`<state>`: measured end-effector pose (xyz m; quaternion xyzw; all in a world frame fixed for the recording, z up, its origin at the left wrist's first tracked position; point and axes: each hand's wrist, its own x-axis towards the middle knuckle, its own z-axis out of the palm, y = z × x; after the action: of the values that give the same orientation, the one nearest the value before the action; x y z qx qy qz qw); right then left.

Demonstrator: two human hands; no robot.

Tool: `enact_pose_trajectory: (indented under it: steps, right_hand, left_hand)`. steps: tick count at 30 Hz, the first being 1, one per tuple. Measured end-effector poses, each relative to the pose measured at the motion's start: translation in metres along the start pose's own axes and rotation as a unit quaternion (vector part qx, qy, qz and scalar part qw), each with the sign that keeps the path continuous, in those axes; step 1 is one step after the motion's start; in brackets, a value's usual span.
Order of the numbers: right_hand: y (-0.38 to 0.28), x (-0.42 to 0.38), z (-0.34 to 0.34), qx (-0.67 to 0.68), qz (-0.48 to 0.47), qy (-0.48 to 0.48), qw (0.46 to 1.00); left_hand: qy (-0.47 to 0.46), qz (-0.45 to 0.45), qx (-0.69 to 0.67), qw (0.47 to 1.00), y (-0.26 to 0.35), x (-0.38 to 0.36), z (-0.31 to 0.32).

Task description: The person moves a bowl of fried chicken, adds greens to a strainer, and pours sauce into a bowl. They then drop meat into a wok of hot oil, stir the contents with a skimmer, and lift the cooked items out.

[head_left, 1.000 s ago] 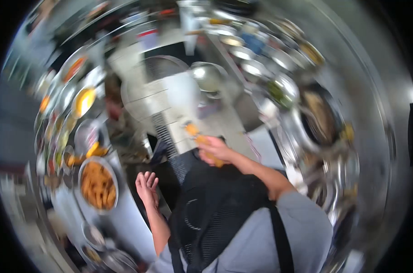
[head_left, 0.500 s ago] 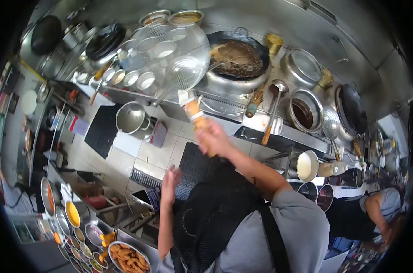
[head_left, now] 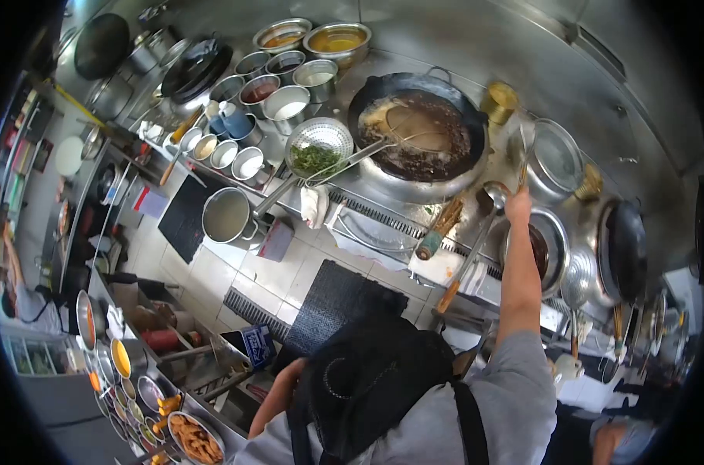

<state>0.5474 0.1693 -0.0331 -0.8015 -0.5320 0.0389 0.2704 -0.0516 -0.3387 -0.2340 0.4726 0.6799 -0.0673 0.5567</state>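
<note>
My right arm reaches out over the stove counter. My right hand (head_left: 518,206) is closed around the wooden handle of a skimmer (head_left: 525,147), whose head looks thin, nearly edge-on, beside a lidded metal pot (head_left: 558,160). Just below that hand lie a ladle (head_left: 494,195) and a metal pot of dark sauce (head_left: 552,267). Left of it, a wok (head_left: 476,132) holds dark bubbling oil with a wire strainer (head_left: 402,133) resting across it. My left hand (head_left: 294,367) is low beside the black cap, its fingers hidden.
A perforated strainer (head_left: 305,138) with chopped greens sits left of the wok, near several sauce pots. A brush (head_left: 438,232) lies on the counter edge. A large pot (head_left: 226,214) stands on the left. Fried food (head_left: 195,439) fills a bowl at bottom left.
My right hand has swung right and forward from the aisle with the skimmer, to beside the lidded pot. My left hand has drawn back. The strainer of greens now shows unobstructed.
</note>
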Motion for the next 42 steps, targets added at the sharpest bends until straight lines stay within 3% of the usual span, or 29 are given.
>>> enact_pose_trajectory:
  steps: [1, 3, 5, 6, 8, 9, 10, 11, 16, 18, 19, 20, 21, 23, 25, 27, 28, 29, 31, 32, 34, 35, 38, 40, 42]
  right_hand:
    - [0.019, 0.012, 0.021, -0.027, -0.004, -0.05, 0.998]
    - [-0.012, 0.004, 0.006, -0.022, 0.025, -0.034, 0.999]
    - [-0.041, -0.001, -0.017, -0.025, 0.043, -0.021, 0.999]
    - [-0.048, -0.004, -0.022, 0.029, 0.02, 0.035, 0.999]
    - [-0.042, 0.001, -0.009, 0.091, -0.072, 0.167, 0.979]
    - [-0.054, -0.008, -0.021, 0.291, -0.003, 0.074, 0.954]
    - [-0.075, -0.025, -0.04, 0.47, 0.07, -0.028, 0.879]
    - [-0.088, -0.042, -0.046, 0.468, 0.062, -0.036, 0.881]
    - [-0.129, -0.132, -0.064, 0.685, 0.159, -0.205, 0.68]
    - [-0.14, -0.171, -0.056, 0.716, 0.191, -0.284, 0.608]
    - [-0.156, -0.194, -0.054, 0.701, 0.187, -0.311, 0.614]
    - [-0.165, -0.213, -0.04, 0.715, 0.199, -0.329, 0.583]
    - [-0.181, -0.232, -0.033, 0.707, 0.171, -0.365, 0.582]
    - [-0.22, -0.264, -0.017, 0.656, 0.138, -0.38, 0.637]
    - [-0.244, -0.286, 0.004, 0.649, 0.075, -0.448, 0.61]
    - [-0.287, -0.312, 0.016, 0.647, 0.071, -0.406, 0.641]
    - [-0.301, -0.317, 0.02, 0.647, 0.066, -0.361, 0.668]
    - [-0.302, -0.314, 0.02, 0.647, 0.066, -0.354, 0.673]
    - [-0.298, -0.309, 0.02, 0.565, -0.036, -0.51, 0.647]
    - [-0.297, -0.313, 0.017, 0.568, -0.029, -0.499, 0.654]
    - [-0.299, -0.321, 0.009, 0.476, -0.094, -0.582, 0.652]
    - [-0.293, -0.326, 0.015, 0.454, -0.05, -0.575, 0.679]
    - [-0.267, -0.336, 0.027, 0.396, -0.013, -0.609, 0.687]
    - [-0.279, -0.338, 0.025, 0.39, 0.002, -0.633, 0.669]
    - [-0.303, -0.339, 0.025, 0.407, -0.071, -0.683, 0.603]
  left_hand:
    - [0.028, 0.037, 0.037, 0.998, 0.016, 0.008, -0.012]
    - [0.127, 0.126, 0.098, 0.979, 0.056, 0.021, -0.047]
    - [0.211, 0.152, -0.036, 0.965, 0.148, -0.001, -0.096]
    - [0.227, 0.119, -0.128, 0.958, 0.185, -0.014, -0.115]
    - [0.257, 0.171, -0.134, 0.942, 0.228, -0.025, -0.149]
    - [0.282, 0.192, -0.094, 0.935, 0.254, -0.04, -0.166]
    - [0.289, 0.187, -0.106, 0.933, 0.267, -0.044, -0.179]
    - [0.302, 0.222, -0.088, 0.923, 0.276, -0.047, -0.189]
    - [0.346, 0.303, -0.087, 0.884, 0.293, -0.05, -0.21]
    - [0.272, 0.344, -0.212, 0.873, 0.3, -0.051, -0.215]
    - [0.252, 0.378, -0.207, 0.866, 0.31, -0.056, -0.219]
    - [0.235, 0.413, -0.202, 0.857, 0.322, -0.06, -0.224]
    - [0.204, 0.443, -0.216, 0.846, 0.333, -0.061, -0.227]
    - [0.149, 0.486, -0.28, 0.815, 0.356, -0.051, -0.229]
    - [0.121, 0.499, -0.334, 0.791, 0.37, -0.05, -0.242]
    - [-0.03, 0.297, -0.356, 0.885, 0.381, -0.072, -0.27]
    - [-0.036, 0.302, -0.355, 0.884, 0.371, -0.064, -0.27]
    - [0.006, 0.37, -0.392, 0.842, 0.356, -0.047, -0.268]
    - [0.084, 0.465, -0.447, 0.759, 0.337, -0.053, -0.271]
    - [0.121, 0.458, -0.445, 0.76, 0.323, -0.057, -0.275]
    - [0.162, 0.435, -0.485, 0.742, 0.293, -0.066, -0.286]
    - [0.167, 0.419, -0.526, 0.721, 0.278, -0.073, -0.291]
    - [0.205, 0.392, -0.511, 0.737, 0.226, -0.092, -0.306]
    - [0.206, 0.405, -0.518, 0.725, 0.2, -0.091, -0.302]
    - [0.218, 0.412, -0.521, 0.715, 0.192, -0.084, -0.295]
